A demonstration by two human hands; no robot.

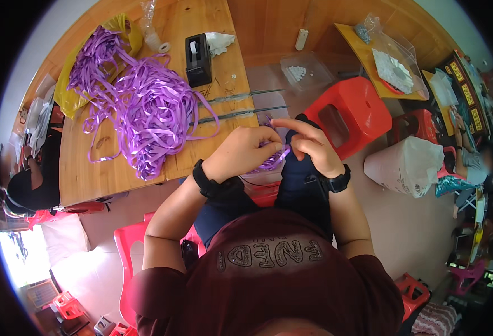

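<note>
In front of me, above my lap, a strip of purple ribbon (pixel 283 154) runs between my hands. My left hand (pixel 249 147) is closed, its thumb and forefinger pinching the strip. Close beside it, my right hand (pixel 313 147) has its forefinger stretched toward the left and its other fingers curled at the ribbon; its thumb is mostly hidden. More purple ribbon lies under the hands, partly covered by them, over a pale container (pixel 277 103). On the wooden table (pixel 95 182) to the left spreads a big tangled heap of purple ribbon (pixel 157 106), reaching into a yellow plastic bag (pixel 64 84).
A black tape dispenser (pixel 198 59) and crumpled white tissue (pixel 219 43) stand behind the heap. Two thin dark rods (pixel 238 114) taped to the table jut past its edge. To the right are a red stool (pixel 364 112) and a white bag (pixel 403 165). People sit at both sides.
</note>
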